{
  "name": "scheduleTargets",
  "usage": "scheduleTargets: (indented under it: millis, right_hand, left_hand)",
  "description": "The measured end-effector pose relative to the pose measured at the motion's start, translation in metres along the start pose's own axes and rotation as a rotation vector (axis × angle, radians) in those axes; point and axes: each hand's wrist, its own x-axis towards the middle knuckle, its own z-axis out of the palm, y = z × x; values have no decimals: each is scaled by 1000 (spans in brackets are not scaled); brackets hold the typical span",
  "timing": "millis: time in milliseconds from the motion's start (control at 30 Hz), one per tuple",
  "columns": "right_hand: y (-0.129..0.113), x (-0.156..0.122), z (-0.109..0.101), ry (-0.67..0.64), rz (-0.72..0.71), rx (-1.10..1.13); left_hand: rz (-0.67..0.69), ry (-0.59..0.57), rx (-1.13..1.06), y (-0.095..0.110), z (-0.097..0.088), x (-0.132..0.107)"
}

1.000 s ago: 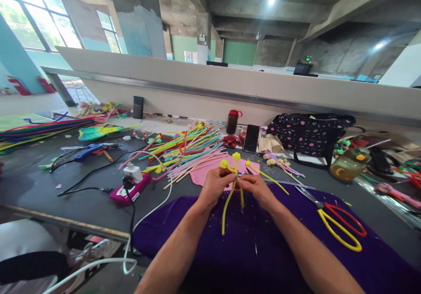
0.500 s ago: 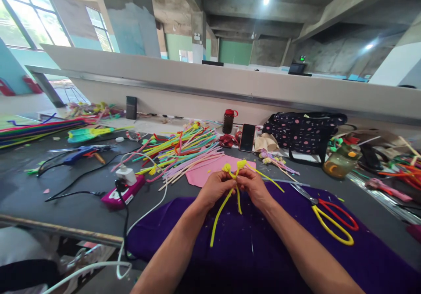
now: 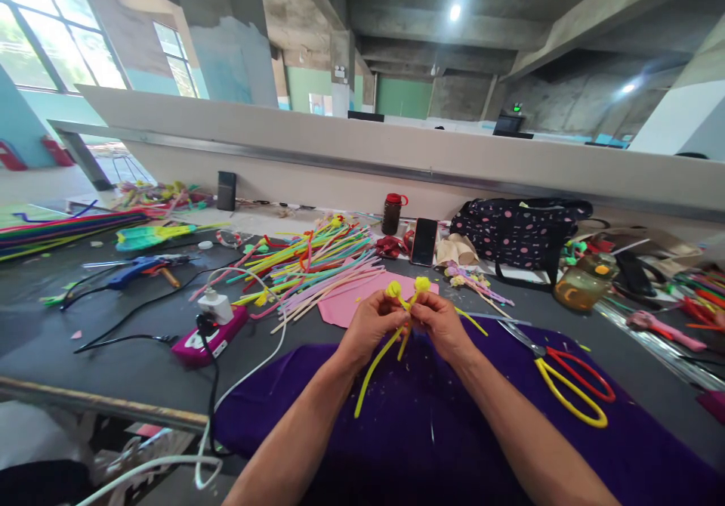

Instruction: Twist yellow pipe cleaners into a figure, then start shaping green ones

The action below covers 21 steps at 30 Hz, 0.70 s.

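Note:
Between my hands is a yellow pipe cleaner (image 3: 374,370) with two small coiled knobs at its top and long ends hanging down. My left hand (image 3: 372,326) pinches it from the left, just under one knob. From the other side, my right hand (image 3: 440,325) pinches it below the second knob. The fingertips of both hands nearly meet and hide the crossing of the stems. Another yellow strand shows beyond my right hand. Below lies a dark purple cloth (image 3: 396,430), and a pink sheet (image 3: 340,308) sits behind my left hand.
Scissors (image 3: 566,385) with red and yellow handles lie at right. A pile of colourful pipe cleaners (image 3: 317,264) spreads behind. At left are a purple power strip (image 3: 209,336) with cables and a blue glue gun (image 3: 133,270). A phone (image 3: 424,242), bottle (image 3: 392,215) and patterned bag (image 3: 515,238) stand behind.
The hanging yellow ends have swung slightly left, and the shorter one is now more tucked under my hands. The knobs have shifted a little apart. Both hands keep their pinch.

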Motion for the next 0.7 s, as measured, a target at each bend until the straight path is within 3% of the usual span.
scheduleTargets:
  millis: [233, 467, 700]
  right_hand:
    - [4, 0, 3, 77, -32, -19]
    - [3, -1, 4, 75, -19, -40]
    - [6, 1, -2, 15, 86, 40]
  left_hand:
    - [-170, 34, -31, -3, -5, 3]
    - [-189, 48, 116, 1, -5, 2]
    - [-184, 3, 104, -2, -5, 4]
